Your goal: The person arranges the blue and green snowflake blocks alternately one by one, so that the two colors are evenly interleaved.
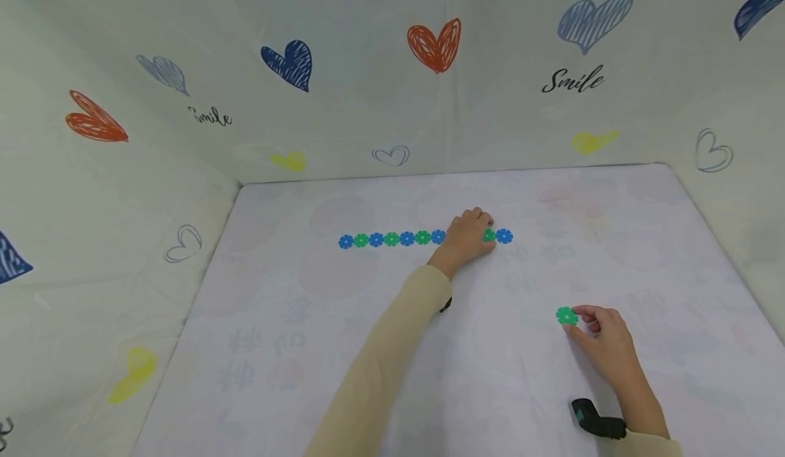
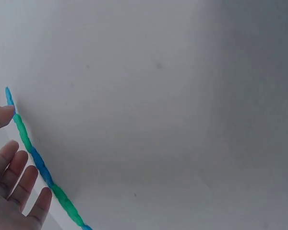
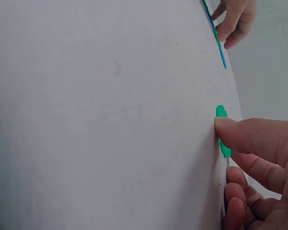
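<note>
A straight row of blue and green notched plastic snowflake discs (image 1: 392,239) lies across the table, the two colours alternating. My left hand (image 1: 469,235) rests over the row near its right end and hides part of it. In the left wrist view, its thumb touches the row near the last blue disc (image 2: 9,96), while the fingers stay loosely extended beside the row. Nearer and to the right, my right hand (image 1: 607,341) pinches a single green snowflake disc (image 1: 567,316) between thumb and index finger. In the right wrist view this disc (image 3: 222,111) is seen edge-on.
A pale cloth with faint printed shapes covers the table (image 1: 257,389). Light curtains (image 1: 356,103) printed with hearts and "Smile" stand behind it and at both sides. A black strap device (image 1: 591,419) sits at my right wrist.
</note>
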`<state>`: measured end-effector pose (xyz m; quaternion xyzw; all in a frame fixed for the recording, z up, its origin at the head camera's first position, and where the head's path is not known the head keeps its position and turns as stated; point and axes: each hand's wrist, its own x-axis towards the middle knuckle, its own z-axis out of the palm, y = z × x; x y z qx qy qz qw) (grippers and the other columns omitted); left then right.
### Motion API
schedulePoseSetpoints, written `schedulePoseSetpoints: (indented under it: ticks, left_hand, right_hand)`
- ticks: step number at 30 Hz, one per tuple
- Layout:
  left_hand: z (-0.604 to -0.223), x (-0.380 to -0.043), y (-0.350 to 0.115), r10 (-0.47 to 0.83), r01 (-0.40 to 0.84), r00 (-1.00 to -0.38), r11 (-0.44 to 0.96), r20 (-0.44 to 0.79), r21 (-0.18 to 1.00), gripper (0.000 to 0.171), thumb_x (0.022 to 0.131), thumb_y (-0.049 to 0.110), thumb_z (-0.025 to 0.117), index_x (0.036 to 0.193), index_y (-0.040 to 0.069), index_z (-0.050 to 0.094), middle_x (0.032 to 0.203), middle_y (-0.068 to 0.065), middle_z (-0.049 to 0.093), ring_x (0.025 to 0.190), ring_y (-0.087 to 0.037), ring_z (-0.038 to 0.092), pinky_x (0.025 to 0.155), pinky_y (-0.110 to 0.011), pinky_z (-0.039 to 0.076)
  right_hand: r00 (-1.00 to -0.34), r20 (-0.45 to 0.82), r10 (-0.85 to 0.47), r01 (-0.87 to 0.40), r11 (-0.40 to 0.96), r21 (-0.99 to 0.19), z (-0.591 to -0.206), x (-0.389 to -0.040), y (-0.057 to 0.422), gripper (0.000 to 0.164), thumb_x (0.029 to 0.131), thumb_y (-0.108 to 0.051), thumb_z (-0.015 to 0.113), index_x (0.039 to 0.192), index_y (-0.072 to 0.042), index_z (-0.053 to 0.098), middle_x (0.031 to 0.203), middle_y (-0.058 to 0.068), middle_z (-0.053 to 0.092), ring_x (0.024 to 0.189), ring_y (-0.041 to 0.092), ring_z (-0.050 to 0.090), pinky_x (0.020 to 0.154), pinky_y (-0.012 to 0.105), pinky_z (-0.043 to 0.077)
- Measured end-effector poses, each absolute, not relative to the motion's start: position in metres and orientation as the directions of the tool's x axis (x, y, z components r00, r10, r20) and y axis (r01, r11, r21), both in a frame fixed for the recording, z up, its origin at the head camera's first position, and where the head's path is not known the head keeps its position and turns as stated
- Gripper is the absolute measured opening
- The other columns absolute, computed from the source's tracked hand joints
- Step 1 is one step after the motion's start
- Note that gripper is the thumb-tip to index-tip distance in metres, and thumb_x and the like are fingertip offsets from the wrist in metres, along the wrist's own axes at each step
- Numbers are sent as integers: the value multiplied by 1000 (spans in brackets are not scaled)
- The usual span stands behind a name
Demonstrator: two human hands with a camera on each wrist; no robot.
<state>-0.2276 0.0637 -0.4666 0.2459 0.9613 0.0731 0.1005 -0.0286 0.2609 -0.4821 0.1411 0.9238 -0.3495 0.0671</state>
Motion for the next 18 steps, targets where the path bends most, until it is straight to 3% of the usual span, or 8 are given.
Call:
schedulePoseSetpoints:
  ticks: [18]
  left_hand:
    - [-472,-223,80,496,475,-860,864,-120,166,40,89,44,58,121,21,54,116,6,51,109,-10,46,93,-25,41]
  right_hand:
    - [-956,-205,209,292,720,-629,-483,-29,263,39,84,-9,62,118,7,52,104,22,44,91,29,43,73,34,39]
